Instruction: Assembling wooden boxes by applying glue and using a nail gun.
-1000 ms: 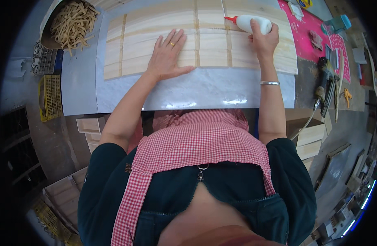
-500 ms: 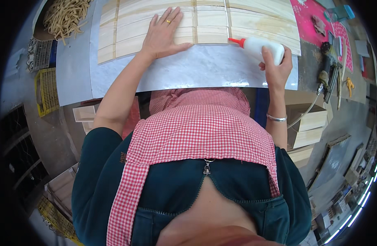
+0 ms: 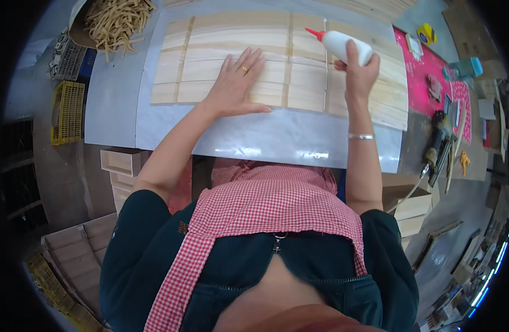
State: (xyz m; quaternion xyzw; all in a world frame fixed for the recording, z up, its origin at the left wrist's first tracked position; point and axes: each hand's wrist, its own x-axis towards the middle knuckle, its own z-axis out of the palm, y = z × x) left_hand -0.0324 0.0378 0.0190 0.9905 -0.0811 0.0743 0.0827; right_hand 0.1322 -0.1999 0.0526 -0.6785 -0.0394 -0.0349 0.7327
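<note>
Pale wooden boards (image 3: 227, 41) lie side by side on the table, crossed by several narrow grooves. My left hand (image 3: 236, 84) rests flat on them near their front edge, fingers stretched out. A white squeeze bottle (image 3: 342, 45) with a red nozzle is in my right hand (image 3: 361, 77), fingers wrapped round it. The bottle is tilted, its nozzle pointing left over the boards, toward their far side. Below the bottle, one groove (image 3: 326, 83) shows a white line, apparently glue. Whether the nozzle touches the wood I cannot tell.
A container of tan strips (image 3: 119, 25) stands at the far left of the marbled table (image 3: 254, 138). To the right are a pink sheet (image 3: 418, 83), a teal-lidded container (image 3: 465, 67) and a corded power tool (image 3: 432, 152). Yellow crates (image 3: 68, 113) stand at left.
My right hand has carried the bottle from the boards' front edge to their far side, its nozzle now left of the glue-lined groove. My left hand stays flat. The whole view has shifted.
</note>
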